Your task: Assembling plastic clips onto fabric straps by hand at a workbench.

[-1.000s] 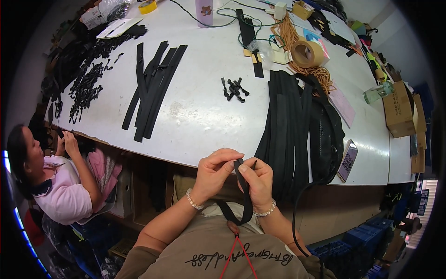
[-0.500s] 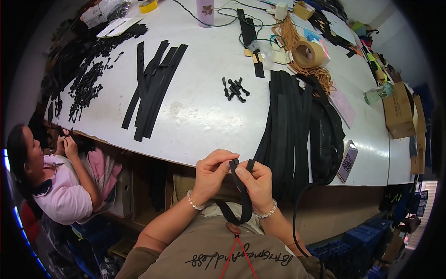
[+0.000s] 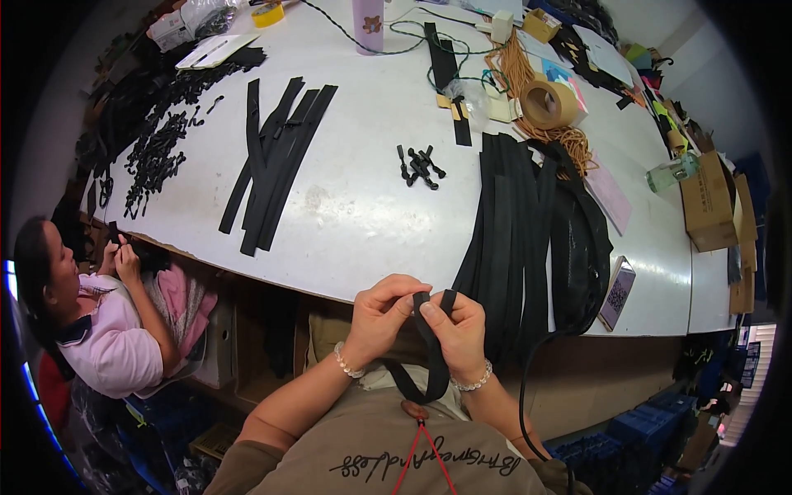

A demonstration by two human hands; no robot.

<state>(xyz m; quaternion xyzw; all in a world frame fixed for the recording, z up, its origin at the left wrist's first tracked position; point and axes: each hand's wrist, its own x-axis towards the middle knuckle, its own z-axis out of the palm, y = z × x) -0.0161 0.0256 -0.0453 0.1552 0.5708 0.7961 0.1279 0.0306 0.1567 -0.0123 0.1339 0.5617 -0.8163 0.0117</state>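
Close to the table's front edge, both hands are on one black zipper strip, whose middle hangs in a loop before my shirt. My left hand pinches one end between thumb and fingertips. With thumb on top, my right hand grips the strip beside it, and another end stands up above its fingers. Whether a slider is on the strip cannot be made out. Just right of my hands lies a thick bundle of black zipper strips. A few small black zipper pulls sit beyond my hands.
More black strips and a heap of black pulls cover the table's left side. A tape roll, tan cord, a phone and a black cable are on the right. A co-worker sits at left.
My left fingertips and the strip's pinched end have lowered slightly. More of that end's flat face now shows. Both hands keep their hold.
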